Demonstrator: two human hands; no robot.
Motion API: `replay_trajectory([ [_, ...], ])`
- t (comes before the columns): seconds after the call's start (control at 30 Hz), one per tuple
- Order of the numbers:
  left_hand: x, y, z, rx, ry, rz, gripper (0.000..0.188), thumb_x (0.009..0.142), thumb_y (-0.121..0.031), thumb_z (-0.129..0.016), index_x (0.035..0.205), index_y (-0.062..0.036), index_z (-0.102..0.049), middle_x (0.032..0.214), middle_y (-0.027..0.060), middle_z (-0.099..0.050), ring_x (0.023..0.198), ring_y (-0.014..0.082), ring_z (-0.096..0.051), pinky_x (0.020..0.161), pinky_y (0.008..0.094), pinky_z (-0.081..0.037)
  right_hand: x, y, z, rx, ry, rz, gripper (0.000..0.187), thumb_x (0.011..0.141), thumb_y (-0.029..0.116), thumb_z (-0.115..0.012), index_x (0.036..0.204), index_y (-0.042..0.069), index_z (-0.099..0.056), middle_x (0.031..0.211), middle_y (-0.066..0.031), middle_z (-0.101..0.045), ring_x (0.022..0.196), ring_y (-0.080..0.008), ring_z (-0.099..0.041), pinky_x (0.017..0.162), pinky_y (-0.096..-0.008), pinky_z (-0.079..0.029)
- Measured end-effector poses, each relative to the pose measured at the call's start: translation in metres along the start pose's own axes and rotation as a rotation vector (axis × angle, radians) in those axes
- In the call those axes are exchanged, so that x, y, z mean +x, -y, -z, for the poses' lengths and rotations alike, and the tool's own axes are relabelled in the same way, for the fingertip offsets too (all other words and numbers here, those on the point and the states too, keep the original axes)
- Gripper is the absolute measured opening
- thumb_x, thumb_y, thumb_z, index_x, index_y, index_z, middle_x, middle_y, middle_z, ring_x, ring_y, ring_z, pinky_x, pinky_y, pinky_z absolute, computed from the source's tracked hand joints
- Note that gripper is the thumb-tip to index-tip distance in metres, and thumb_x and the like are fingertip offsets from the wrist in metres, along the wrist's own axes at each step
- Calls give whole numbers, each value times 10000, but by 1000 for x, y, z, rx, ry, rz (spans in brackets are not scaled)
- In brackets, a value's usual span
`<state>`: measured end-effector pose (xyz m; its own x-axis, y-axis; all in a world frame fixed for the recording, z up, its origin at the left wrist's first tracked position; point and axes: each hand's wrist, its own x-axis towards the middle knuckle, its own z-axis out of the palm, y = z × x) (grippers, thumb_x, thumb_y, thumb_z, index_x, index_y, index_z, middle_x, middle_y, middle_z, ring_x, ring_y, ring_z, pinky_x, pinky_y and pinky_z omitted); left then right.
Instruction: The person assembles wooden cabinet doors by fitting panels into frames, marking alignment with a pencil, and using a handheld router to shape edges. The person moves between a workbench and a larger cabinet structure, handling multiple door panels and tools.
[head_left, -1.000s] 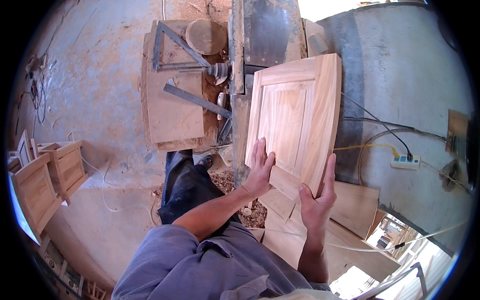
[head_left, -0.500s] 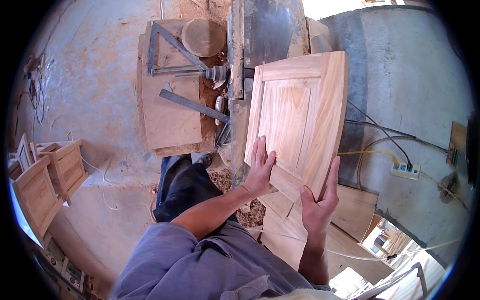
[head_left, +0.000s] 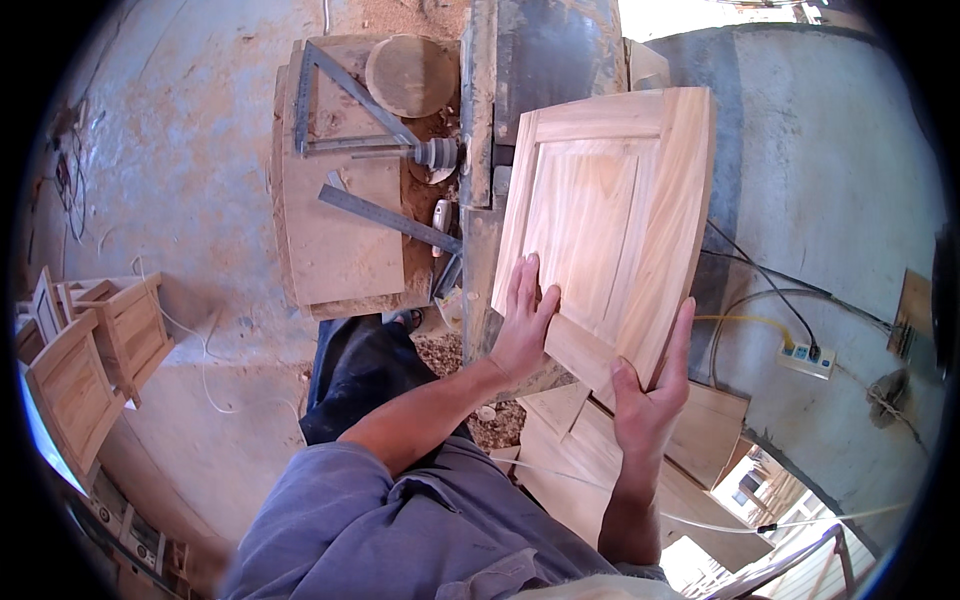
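Observation:
A pale wooden cabinet door (head_left: 590, 215) with a raised frame lies tilted over the bench, its long side running away from me. My left hand (head_left: 522, 325) rests on its near left part, fingers stretched flat against the face and thumb beside them. Gripping the near right corner is my right hand (head_left: 650, 395), with the thumb on top and the fingers along the right side edge. What lies under the door is mostly hidden.
Left of the bench, a board (head_left: 345, 235) carries a triangular square (head_left: 360, 95), a steel ruler (head_left: 390, 215) and a round wooden disc (head_left: 410, 75). A power strip (head_left: 806, 360) with cords lies at right. More panelled doors (head_left: 70, 380) stand far left.
The door has shifted slightly right and away from me, with both hands moving along with it. Their hold looks the same.

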<state>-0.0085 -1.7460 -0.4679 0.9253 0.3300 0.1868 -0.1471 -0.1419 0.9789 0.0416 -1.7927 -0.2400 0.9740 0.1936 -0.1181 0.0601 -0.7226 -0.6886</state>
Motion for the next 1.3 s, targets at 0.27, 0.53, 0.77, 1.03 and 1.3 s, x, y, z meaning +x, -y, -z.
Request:
replay_trajectory([
  [0.27, 44, 6, 9, 17, 18, 0, 1004, 647, -34, -851, 1475, -88, -284, 1624, 322, -13, 1466, 584, -88, 1154, 634, -208, 45, 16, -8, -93, -15, 52, 883, 764, -147, -565, 1574, -19, -237, 1605, -223, -325, 1465, -289, -356, 1166, -377, -323],
  [0.53, 101, 16, 14, 87, 43, 66, 1114, 537, -23, -885, 1478, -68, -291, 1630, 303, -26, 1480, 555, -89, 1186, 590, -206, 103, 24, -14, -106, -22, 86, 881, 762, -140, -589, 1571, -5, -266, 1597, -209, -347, 1452, -275, -380, 1159, -363, -338],
  [0.77, 159, 30, 15, 98, 23, 89, 1048, 540, 80, -764, 1477, -70, -319, 1632, 287, -41, 1478, 545, -99, 1186, 569, -225, 162, 43, -21, -54, -12, 90, 883, 766, -149, -597, 1572, 6, -273, 1584, -202, -373, 1419, -264, -425, 1136, -347, -367],
  [1.03, 233, 43, 20, 124, 20, 121, 973, 620, 114, -694, 1492, -78, -307, 1619, 306, -43, 1480, 546, -86, 1195, 568, -232, 234, 62, -30, -83, -36, 110, 844, 773, -111, -623, 1553, 3, -323, 1517, -202, -469, 1308, -252, -538, 1082, -329, -422],
  [1.3, 256, 39, 84, 345, -46, 56, 855, 729, 4, -701, 1490, -88, -322, 1582, 286, -194, 1470, 505, -169, 1206, 569, -192, 246, 72, -31, 251, -24, 38, 860, 763, -74, -632, 1551, -47, -289, 1486, -191, -481, 1271, -266, -551, 1066, -343, -438],
])
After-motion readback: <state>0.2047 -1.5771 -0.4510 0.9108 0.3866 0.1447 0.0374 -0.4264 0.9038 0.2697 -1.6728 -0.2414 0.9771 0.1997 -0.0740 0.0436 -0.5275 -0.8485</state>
